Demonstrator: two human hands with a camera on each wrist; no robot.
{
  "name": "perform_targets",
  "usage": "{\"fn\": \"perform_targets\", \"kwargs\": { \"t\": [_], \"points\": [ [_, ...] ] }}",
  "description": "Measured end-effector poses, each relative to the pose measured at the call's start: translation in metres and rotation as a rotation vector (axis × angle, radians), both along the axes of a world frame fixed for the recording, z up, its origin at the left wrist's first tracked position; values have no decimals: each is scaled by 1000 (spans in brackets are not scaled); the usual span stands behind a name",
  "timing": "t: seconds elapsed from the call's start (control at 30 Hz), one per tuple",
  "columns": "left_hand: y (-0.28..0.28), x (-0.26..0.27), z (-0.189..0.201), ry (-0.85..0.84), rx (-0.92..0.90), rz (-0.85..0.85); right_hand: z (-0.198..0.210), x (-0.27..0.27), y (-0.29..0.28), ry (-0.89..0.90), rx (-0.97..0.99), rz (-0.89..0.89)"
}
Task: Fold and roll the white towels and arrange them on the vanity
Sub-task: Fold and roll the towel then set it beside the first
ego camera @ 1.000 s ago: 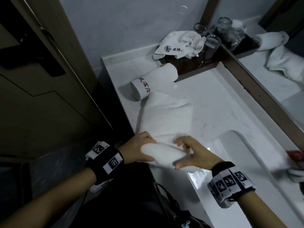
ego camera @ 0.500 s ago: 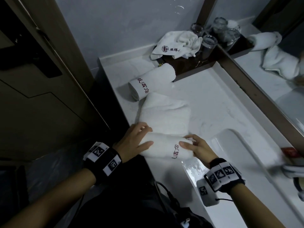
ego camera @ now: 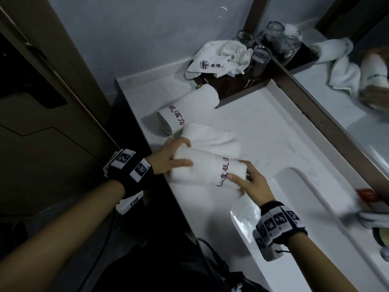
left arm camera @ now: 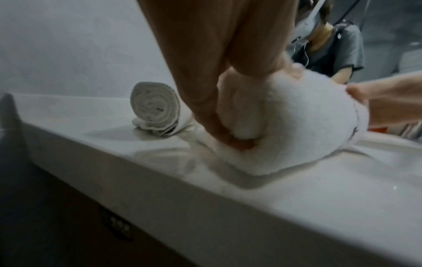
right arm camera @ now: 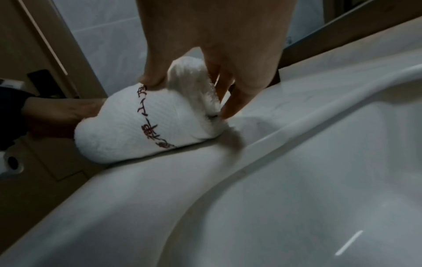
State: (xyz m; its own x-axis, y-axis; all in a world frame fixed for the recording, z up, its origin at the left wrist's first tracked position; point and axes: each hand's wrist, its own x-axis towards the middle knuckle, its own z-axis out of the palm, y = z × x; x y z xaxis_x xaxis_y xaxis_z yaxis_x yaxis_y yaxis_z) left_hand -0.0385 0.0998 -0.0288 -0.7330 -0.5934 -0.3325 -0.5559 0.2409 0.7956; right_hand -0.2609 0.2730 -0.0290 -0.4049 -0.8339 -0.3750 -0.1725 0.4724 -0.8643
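Left hand (ego camera: 168,157): curled round the near end of your half-rolled white terry towel with red lettering (ego camera: 207,170), on the white marble vanity top (ego camera: 273,133). Towel's flat tail (ego camera: 212,137): unrolled, touching the finished white rolled towel (ego camera: 185,110) behind. Right hand (ego camera: 250,182): fingers pinching the roll's other end beside the white basin (ego camera: 315,207). Step: rolling. Next: you likely need even forward pressure from both hands.
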Motion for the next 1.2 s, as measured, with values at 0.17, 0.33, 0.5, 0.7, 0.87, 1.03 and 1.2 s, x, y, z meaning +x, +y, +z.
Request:
{"fn": "perform_targets", "kwargs": {
  "t": [0.17,0.33,0.5,0.7,0.87,1.03,1.2],
  "points": [
    [17,-12,-1,97,-267,14,-10,-6,-25,28,74,-167],
    [4,-10,-3,9,-279,-36,-9,-19,-50,75,206,-205],
    [-18,-15,5,79,-28,24,-4,-31,-60,67,316,-184],
    [-35,-20,6,66,258,56,4,-40,-57,307,418,119],
    [-36,-30,8,46,225,136,2,-45,-74,33,272,123],
    [-14,-50,11,117,256,409,-5,-37,-72,2,383,270],
    [23,-72,10,76,167,543,-19,8,-56,-191,303,193]
  ]
}}
